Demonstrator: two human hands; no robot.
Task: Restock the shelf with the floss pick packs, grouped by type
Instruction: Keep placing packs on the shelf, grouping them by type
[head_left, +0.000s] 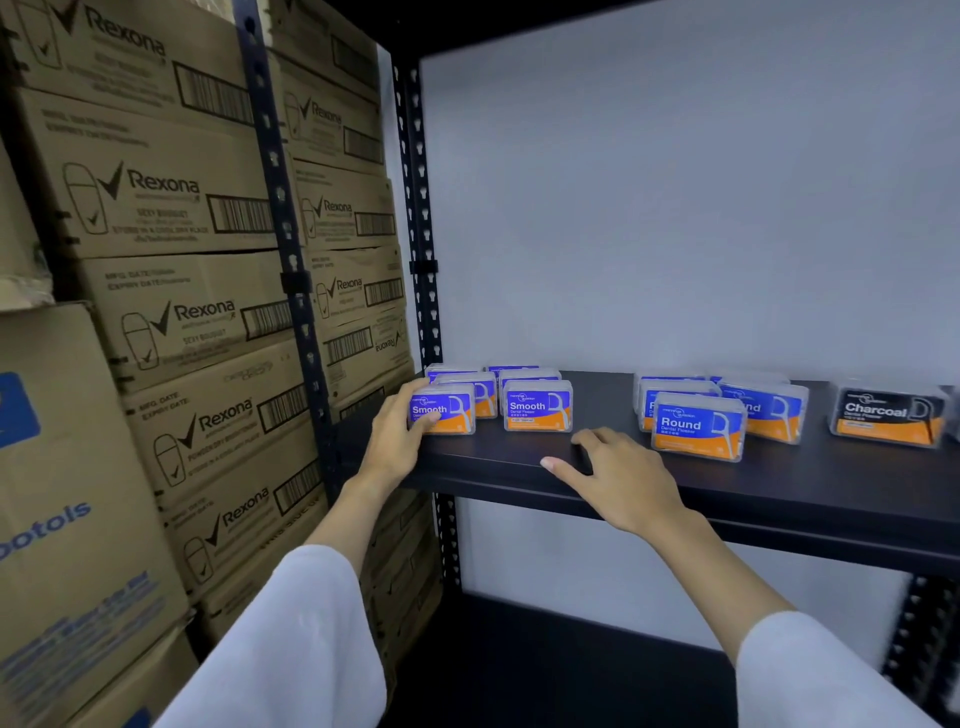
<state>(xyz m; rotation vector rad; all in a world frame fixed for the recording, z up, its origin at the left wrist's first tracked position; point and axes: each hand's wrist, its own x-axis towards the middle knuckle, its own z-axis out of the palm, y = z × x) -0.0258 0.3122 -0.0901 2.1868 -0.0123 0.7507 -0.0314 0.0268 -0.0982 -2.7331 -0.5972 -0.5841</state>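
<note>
On the black shelf (519, 457) stand several purple-and-orange "Smooth" floss pick packs at the left, in two rows. My left hand (397, 434) grips the front-left Smooth pack (447, 413) by its left end. A second front Smooth pack (537, 406) stands just to its right. Several blue-and-orange "Round" packs (696, 427) are grouped further right. A black "Charcoal" pack (888, 415) stands at the far right. My right hand (618, 478) rests flat on the shelf's front edge between the Smooth and Round groups, fingers spread, holding nothing.
Stacked brown Rexona cartons (171, 218) fill the neighbouring rack on the left, behind a black upright post (291, 260). A white wall (675, 208) backs the shelf. A lower black shelf (545, 665) lies beneath.
</note>
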